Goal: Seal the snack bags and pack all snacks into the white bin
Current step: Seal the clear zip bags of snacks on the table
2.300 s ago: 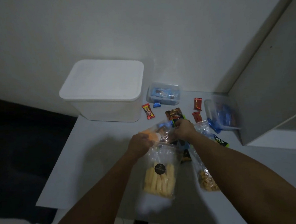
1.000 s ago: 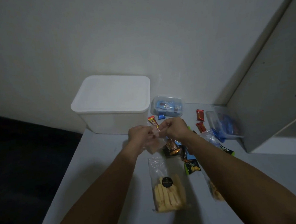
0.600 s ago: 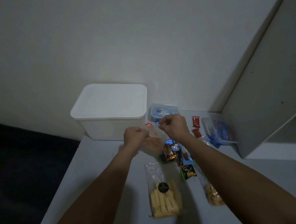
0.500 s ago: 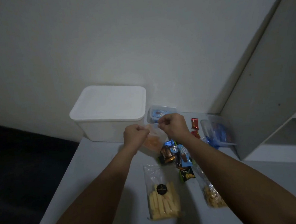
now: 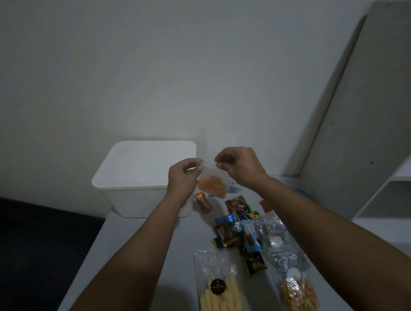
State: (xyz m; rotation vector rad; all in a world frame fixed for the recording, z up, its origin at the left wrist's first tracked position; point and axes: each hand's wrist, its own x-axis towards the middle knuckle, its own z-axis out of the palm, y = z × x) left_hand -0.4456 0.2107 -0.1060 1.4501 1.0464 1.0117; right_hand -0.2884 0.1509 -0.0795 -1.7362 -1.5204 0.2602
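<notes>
A small clear bag of orange snacks point(image 5: 212, 185) hangs in the air above the table, held by its top edge. My left hand point(image 5: 182, 174) pinches its left corner and my right hand point(image 5: 239, 166) pinches its right corner. The white bin point(image 5: 139, 183) stands behind and to the left, with its lid on. A clear bag of yellow sticks point(image 5: 219, 291) lies near the front edge of the table. A second clear bag of tan snacks point(image 5: 294, 279) lies to its right.
Several small wrapped candies point(image 5: 237, 228) are scattered between the bags and the bin, among them a red bar point(image 5: 203, 202). The grey table point(image 5: 123, 251) ends at a dark drop on the left. A white shelf unit point(image 5: 379, 144) rises at the right.
Both hands have lifted the orange snack bag higher and away from the table. The view has tilted up, so the bin and candies sit lower in the picture.
</notes>
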